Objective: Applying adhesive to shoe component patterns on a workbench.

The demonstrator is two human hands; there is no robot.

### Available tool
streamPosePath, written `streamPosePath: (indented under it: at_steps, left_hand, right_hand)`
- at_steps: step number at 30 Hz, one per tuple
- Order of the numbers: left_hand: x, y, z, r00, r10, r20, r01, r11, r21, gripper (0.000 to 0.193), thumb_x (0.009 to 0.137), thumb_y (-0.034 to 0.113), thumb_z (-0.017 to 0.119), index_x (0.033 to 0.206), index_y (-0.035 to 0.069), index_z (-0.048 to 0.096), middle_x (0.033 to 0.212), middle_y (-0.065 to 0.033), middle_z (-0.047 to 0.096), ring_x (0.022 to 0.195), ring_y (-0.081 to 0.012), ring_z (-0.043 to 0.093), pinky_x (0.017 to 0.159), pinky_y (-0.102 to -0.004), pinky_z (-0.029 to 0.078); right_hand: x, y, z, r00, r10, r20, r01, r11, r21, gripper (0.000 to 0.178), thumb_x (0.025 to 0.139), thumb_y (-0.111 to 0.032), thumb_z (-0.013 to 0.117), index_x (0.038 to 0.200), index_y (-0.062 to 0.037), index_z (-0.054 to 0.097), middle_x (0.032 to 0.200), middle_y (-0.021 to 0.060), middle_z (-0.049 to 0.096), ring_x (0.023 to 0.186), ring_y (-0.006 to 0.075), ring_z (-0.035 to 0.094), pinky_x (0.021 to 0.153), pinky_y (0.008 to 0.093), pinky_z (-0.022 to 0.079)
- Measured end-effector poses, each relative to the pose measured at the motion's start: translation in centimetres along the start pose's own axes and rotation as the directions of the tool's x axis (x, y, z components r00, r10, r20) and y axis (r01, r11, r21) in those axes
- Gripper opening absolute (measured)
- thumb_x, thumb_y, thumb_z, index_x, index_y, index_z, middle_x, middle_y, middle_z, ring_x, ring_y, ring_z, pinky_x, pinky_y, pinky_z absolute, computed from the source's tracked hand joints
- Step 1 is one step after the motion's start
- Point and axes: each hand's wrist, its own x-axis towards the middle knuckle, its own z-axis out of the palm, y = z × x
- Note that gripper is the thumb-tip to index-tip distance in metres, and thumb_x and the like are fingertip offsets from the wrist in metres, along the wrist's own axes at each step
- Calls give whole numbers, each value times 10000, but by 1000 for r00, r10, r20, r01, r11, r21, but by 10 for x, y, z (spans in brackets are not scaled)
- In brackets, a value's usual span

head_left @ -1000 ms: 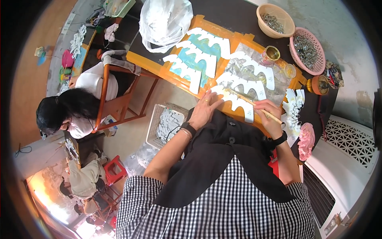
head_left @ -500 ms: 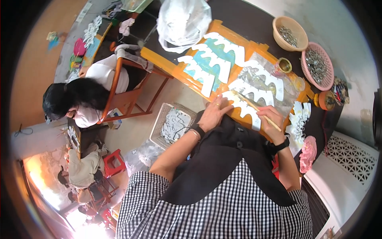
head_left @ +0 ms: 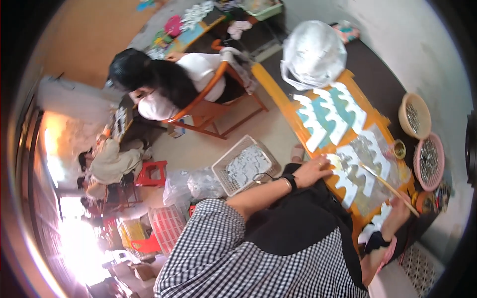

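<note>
Your right hand (head_left: pixel 397 212) keeps a closed grip on a wooden stick (head_left: pixel 386 183); your left hand (head_left: pixel 313 172) (fingers extended, ungripping) lies at a white strip (head_left: pixel 344 180) by the surface's (head_left: pixel 381 72) near edge.

Hands (head_left: pixel 313 171): 2 | brush (head_left: pixel 390 189): 1 | toothed strips (head_left: pixel 339 130), flat on board (head_left: pixel 360 92): 6 | tan bowl (head_left: pixel 422 114): 1 | pink basket (head_left: pixel 439 161): 1 | crate (head_left: pixel 222 174): 1 | table bag (head_left: pixel 314 54): 1

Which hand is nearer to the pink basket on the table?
Right. The right hand is close, below-left of the pink basket; the left hand is farther left, by a white piece.
</note>
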Motion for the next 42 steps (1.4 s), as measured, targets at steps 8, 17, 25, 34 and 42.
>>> streamPosePath:
  at_steps: [8,17,25,34,42]
  left_hand:
    - [2,7,-4,999,27,31,-28,999,22,371,850,96,528,1210,156,596,1336,-174,465,1332,-386,377,1098,-443,349]
    - [4,2,-11,994,-25,106,10,990,141,517,836,52,548,1328,208,522,1373,-208,412,1336,-417,358,1134,-465,290]
    - [6,9,-10,986,-52,161,36,994,102,589,784,9,568,1332,220,518,1376,-187,416,1357,-413,333,1147,-489,273]
    - [7,10,-13,986,-51,160,32,992,121,615,761,14,601,1333,223,514,1372,-185,419,1344,-409,354,1147,-480,276]
    - [8,10,-13,992,-26,127,9,991,133,617,753,0,593,1331,204,517,1333,-179,438,1337,-408,361,1147,-481,277]
  right_hand:
    - [17,10,-50,963,241,-120,-127,800,586,275,986,-246,513,1109,-10,582,934,38,584,797,100,511,712,243,397]
    - [-21,4,29,985,63,159,-67,998,18,137,925,-90,594,1015,7,630,781,39,631,713,107,604,662,232,481]
    - [-32,24,49,965,155,213,-184,975,124,136,907,-82,624,1003,11,647,788,33,633,702,88,595,645,215,484]
    - [-34,38,52,953,139,268,-164,984,73,102,903,-65,626,963,11,659,819,48,659,687,88,620,629,218,507]
    - [-29,39,57,976,109,189,-125,989,78,110,898,-39,618,976,25,661,804,64,660,706,113,639,639,222,511]
